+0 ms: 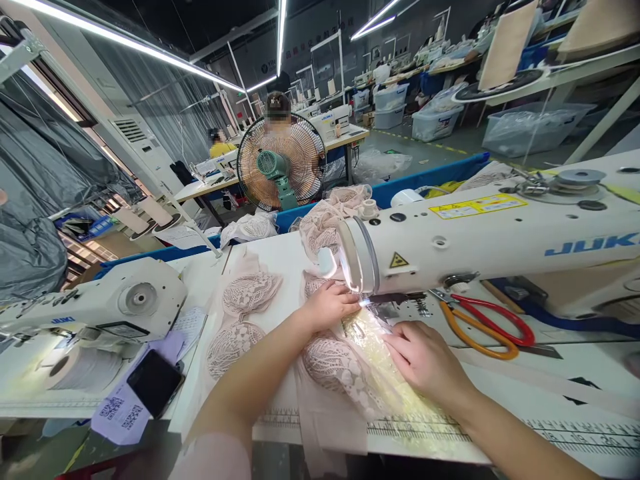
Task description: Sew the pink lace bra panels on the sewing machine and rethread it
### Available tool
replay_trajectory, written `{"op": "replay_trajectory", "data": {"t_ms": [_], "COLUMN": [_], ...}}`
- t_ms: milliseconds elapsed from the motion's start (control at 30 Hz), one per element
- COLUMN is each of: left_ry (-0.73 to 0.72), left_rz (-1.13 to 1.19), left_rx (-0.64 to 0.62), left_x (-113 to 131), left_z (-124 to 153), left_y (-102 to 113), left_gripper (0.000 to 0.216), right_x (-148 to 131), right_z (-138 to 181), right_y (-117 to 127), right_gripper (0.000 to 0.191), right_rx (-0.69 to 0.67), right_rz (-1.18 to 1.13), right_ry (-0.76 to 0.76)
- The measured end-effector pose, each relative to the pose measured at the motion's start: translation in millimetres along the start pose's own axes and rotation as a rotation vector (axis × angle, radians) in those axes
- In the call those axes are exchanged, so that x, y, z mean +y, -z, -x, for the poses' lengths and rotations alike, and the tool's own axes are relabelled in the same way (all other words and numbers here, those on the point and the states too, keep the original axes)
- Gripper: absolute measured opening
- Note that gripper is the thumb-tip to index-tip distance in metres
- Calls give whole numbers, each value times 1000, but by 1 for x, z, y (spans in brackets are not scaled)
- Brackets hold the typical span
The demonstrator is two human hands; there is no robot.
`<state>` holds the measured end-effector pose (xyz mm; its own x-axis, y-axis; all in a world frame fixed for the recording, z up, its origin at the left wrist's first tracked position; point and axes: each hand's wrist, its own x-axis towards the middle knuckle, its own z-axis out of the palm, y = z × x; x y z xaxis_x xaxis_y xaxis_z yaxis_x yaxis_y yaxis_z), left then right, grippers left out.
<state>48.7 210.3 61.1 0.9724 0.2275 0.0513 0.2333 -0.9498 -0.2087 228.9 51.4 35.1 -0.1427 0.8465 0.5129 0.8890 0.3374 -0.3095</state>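
Observation:
A pink lace garment piece lies on the white sewing table under the head of a white Juki sewing machine. My left hand rests on the lace just left of the lit needle area, fingers curled down onto the fabric. My right hand lies flat on the lace to the right of the needle, fingers stretched toward it. A lamp lights the fabric between the two hands.
Orange and red scissors lie right of the needle. Lace cups sit to the left. A second sewing machine, a tape roll and a black phone lie far left. A fan and other workers are behind.

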Motion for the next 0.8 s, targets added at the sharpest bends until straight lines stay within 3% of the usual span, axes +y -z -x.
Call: {"op": "replay_trajectory", "data": {"t_ms": [133,233,367,500,600,700,800], "left_ry": [61,116,161,40,232,465,651], "left_rz": [19,32,341,791,1009,1039,995], "left_rx": [12,62,152,-143,-179,-30,93], "left_x": [-4,3,30,50,49,43,41], "left_z": [-3,2,14,20,19,17,13], "left_y": [1,14,43,58,52,40,29], "left_gripper": [25,26,26,14,12,28,34], "right_x": [0,0,0,1,4,-3,-24], "right_z": [0,0,-1,-3,-1,9,25], "right_y": [0,2,3,4,7,10,10], "right_gripper": [30,30,31,31,32,36,54], "right_rx": [-3,-1,12,30,48,16,-116], "right_rz": [-17,-33,-74,-132,-169,-314,-559], "right_ry": [0,-4,-17,-39,-85,-283,-453]}}
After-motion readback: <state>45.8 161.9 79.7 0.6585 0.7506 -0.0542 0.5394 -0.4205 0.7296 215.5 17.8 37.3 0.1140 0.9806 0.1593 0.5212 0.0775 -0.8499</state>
